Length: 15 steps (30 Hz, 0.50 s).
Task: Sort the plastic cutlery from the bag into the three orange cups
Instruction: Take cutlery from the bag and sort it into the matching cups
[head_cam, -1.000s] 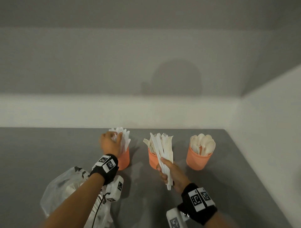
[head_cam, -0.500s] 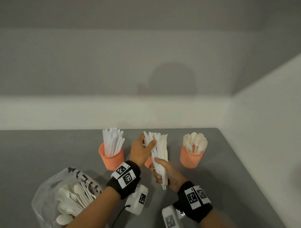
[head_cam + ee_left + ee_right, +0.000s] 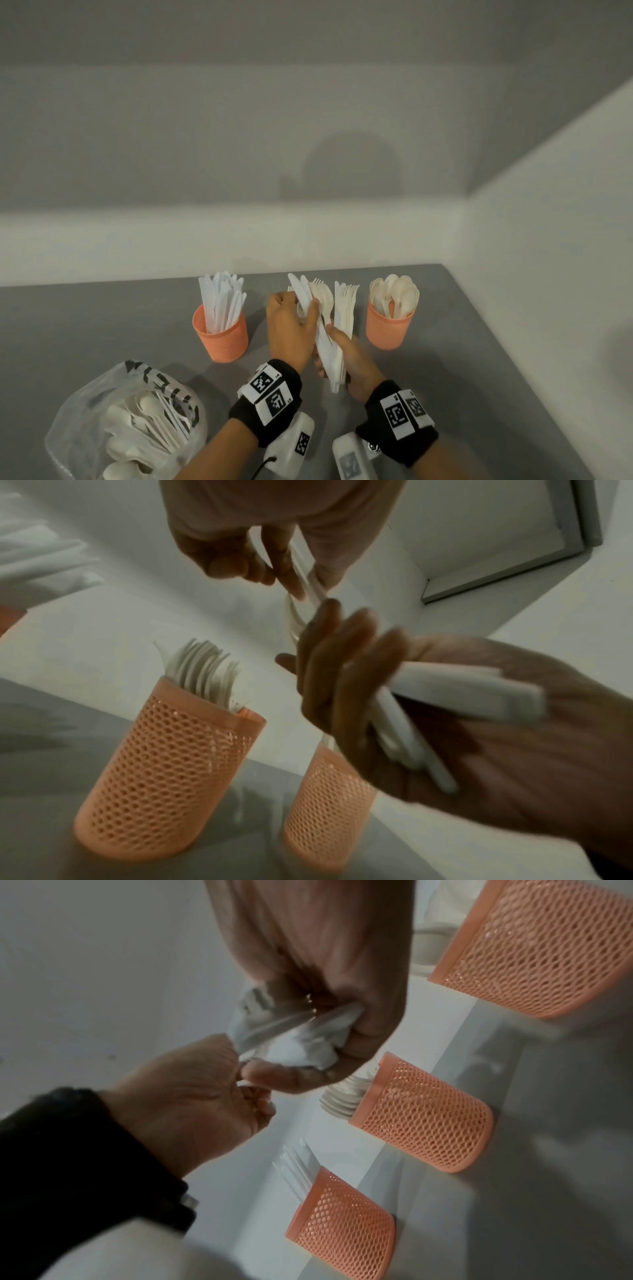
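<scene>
Three orange mesh cups stand in a row. The left cup holds knives, and the right cup holds spoons. The middle cup holds forks and is hidden behind my hands in the head view. My right hand grips a bundle of white cutlery upright in front of the middle cup. My left hand pinches a white knife at the bundle's left side. The clear plastic bag lies at the lower left with several spoons inside.
The grey table ends at a white wall behind the cups and another wall on the right. Bare tabletop lies left of the knife cup and right of the spoon cup.
My left hand left the knife cup, crossed right to the bundle and now pinches a knife there. The right hand kept hold of the bundle. The head view tilted, bringing the bag into sight.
</scene>
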Tool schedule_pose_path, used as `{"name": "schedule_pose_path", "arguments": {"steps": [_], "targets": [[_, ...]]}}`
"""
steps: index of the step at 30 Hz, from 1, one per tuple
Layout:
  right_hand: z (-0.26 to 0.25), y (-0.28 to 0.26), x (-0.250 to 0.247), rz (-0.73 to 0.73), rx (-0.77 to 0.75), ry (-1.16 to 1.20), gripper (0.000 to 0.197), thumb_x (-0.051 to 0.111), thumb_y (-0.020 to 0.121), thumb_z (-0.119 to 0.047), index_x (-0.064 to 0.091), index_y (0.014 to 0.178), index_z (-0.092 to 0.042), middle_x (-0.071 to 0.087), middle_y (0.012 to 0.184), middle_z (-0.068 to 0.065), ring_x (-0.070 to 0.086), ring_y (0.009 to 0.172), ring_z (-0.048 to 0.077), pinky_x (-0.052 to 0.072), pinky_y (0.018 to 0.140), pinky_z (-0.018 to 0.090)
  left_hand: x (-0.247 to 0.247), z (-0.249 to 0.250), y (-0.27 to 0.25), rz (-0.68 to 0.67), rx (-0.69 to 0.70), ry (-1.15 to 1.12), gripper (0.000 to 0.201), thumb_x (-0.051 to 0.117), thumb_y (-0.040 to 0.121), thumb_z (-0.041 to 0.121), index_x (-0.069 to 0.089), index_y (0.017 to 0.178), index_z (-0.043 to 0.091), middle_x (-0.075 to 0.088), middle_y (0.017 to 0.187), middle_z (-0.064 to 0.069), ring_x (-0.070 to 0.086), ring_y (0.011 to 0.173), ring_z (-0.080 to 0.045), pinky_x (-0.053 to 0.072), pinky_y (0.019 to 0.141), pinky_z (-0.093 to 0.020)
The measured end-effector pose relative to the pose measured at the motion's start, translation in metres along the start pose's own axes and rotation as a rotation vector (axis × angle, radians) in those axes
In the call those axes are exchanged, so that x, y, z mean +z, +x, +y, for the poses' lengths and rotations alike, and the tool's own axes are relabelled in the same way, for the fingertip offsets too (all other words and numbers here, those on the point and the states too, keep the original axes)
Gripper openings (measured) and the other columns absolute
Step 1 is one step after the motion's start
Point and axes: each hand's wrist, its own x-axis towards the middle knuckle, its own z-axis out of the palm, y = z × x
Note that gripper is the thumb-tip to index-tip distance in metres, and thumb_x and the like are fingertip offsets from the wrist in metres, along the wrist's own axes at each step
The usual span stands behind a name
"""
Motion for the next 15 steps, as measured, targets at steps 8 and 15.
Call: {"name": "schedule_pose_path", "arguments": {"steps": [8, 15], "targets": [[0.002, 0.006, -0.008, 0.151, -0.105, -0.174, 0.025, 0.04, 0.098, -0.013, 0.059, 0.112, -0.006, 0.068, 0.096, 0.015, 0.067, 0.082, 0.026, 0.056, 0.071, 0.033, 0.009, -0.003, -0.009, -0.108, -0.186, -0.295, 0.017, 0.038, 0.098, 0.02, 0.05, 0.087, 0.016, 0.056, 0.089, -0.008, 0.057, 0.081, -0.021, 0.05, 0.073, -0.03], [-0.005, 0.004, -0.02, 0.144, -0.043, -0.065, 0.02, 0.039, 0.098, -0.015, 0.048, 0.081, -0.011, 0.044, 0.057, 0.001, 0.041, 0.035, 0.006, 0.037, 0.037, 0.019, -0.004, 0.004, 0.017, -0.112, -0.325, -0.59, 0.016, 0.037, 0.099, 0.021, 0.044, 0.088, 0.012, 0.043, 0.05, 0.002, 0.04, 0.034, -0.005, 0.037, 0.038, -0.022]]}}
